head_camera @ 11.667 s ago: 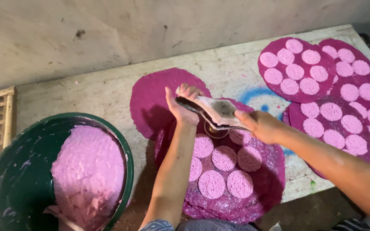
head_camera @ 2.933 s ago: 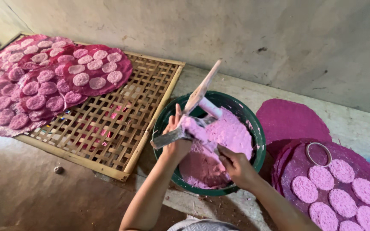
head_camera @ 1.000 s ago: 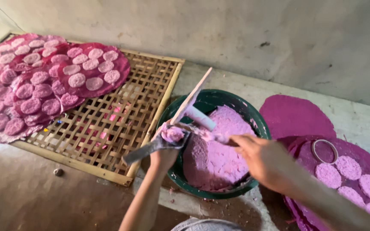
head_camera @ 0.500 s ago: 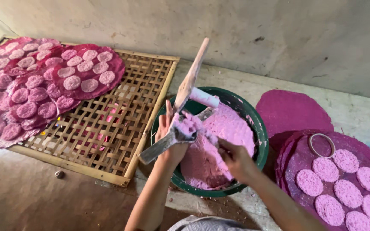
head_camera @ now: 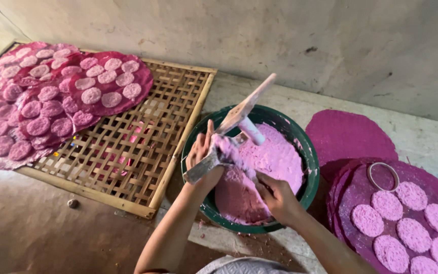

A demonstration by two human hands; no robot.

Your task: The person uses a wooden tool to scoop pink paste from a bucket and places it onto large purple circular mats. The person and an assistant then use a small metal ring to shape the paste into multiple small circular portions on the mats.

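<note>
Two hands are working over a green bowl (head_camera: 307, 175) of pink paste (head_camera: 275, 162), which is sitting on the concrete counter (head_camera: 432, 137) beside a woven bamboo tray (head_camera: 143, 147). The left hand (head_camera: 202, 155) is gripping a flat wooden paddle (head_camera: 239, 114) with its fingers clenched around it, the paddle rising tilted above the bowl, while the right hand (head_camera: 276, 195) is closing its fingers on a small tool buried in the paste, too smeared to identify. Pink discs (head_camera: 411, 233) are lying on magenta cloths (head_camera: 351, 134) to the right, and more discs are resting on the tray.
</note>
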